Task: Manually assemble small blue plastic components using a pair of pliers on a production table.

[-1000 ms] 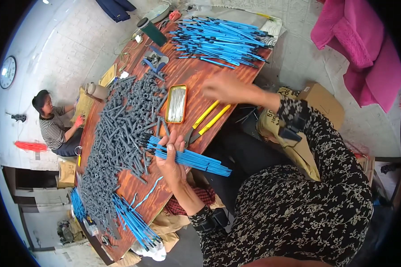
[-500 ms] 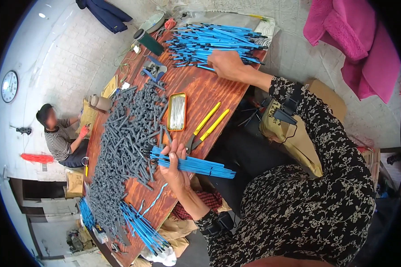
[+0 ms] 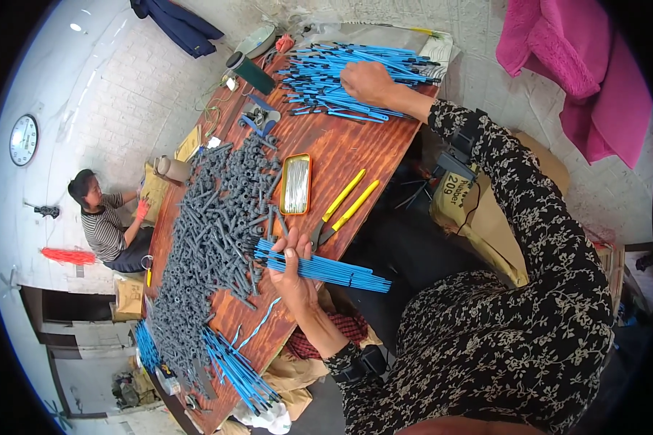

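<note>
My left hand (image 3: pixel 293 274) is closed around a bundle of thin blue rods (image 3: pixel 352 275), thumb across the top. The rods' dark ends point left toward a heap of grey plastic pieces (image 3: pixel 210 210). At the far end of the table, my right hand (image 3: pixel 370 82) rests on a large pile of blue rods with black ends (image 3: pixel 312 72). Its fingers are curled down into the pile, and whatever is between them is hidden. Just beyond my left hand lie yellow-handled shears (image 3: pixel 345 199) and a yellow-rimmed tin of thin silvery pins (image 3: pixel 295 185).
The wooden table (image 3: pixel 326 134) also bears a dark green tumbler (image 3: pixel 250 72), blue-handled pliers (image 3: pixel 260 116) and another blue rod bundle (image 3: pixel 239 370) at the near left. Across the table sits another person (image 3: pixel 109 221) with a red-gloved hand. Cardboard and sacks (image 3: pixel 479 217) stand at right.
My right hand has shifted slightly up and over the pile, and a blue rod now lies out along the pile's near edge. My left hand keeps its bundle; the whole view has shifted slightly.
</note>
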Demonstrator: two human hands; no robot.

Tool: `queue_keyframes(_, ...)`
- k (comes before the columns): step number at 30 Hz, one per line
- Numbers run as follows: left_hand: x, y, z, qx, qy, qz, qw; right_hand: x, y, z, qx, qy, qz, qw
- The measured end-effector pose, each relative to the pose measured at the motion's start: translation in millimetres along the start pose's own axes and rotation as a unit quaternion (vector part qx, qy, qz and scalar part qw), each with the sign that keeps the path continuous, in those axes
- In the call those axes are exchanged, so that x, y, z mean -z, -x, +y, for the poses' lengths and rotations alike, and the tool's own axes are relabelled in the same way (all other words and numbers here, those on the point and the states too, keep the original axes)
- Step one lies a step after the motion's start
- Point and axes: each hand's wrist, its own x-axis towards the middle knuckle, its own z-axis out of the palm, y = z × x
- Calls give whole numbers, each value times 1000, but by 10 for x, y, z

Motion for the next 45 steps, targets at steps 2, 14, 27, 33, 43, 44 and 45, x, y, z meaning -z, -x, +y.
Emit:
queue_keyframes(2, 18, 9, 0, 1, 2, 6, 1000, 106, -42, -79, -13, -51, -5, 999)
queue_keyframes(14, 24, 1, 5, 4, 6, 6, 1000, -135, 282, -41, 54, -20, 25, 998)
queue_keyframes(27, 101, -8, -16, 1, 17, 14, 1000, 88, -79, 318, -283, -439, -94, 848)
queue_keyframes(33, 69, -33, -30, -2, 21, 7, 1000, 188, 79, 95, -229, -551, -77, 799)
queue_keyframes(43, 58, 9, -28, -4, 13, 14, 1000, 603, 83, -337, -66, -610, -11, 790)
queue_keyframes(44, 61, 8, -27, -3, 13, 14, 1000, 637, 90, -351, -44, -626, -21, 778)
queue_keyframes(45, 70, 7, -25, -3, 13, 15, 1000, 656, 93, -385, -45, -626, -23, 778)
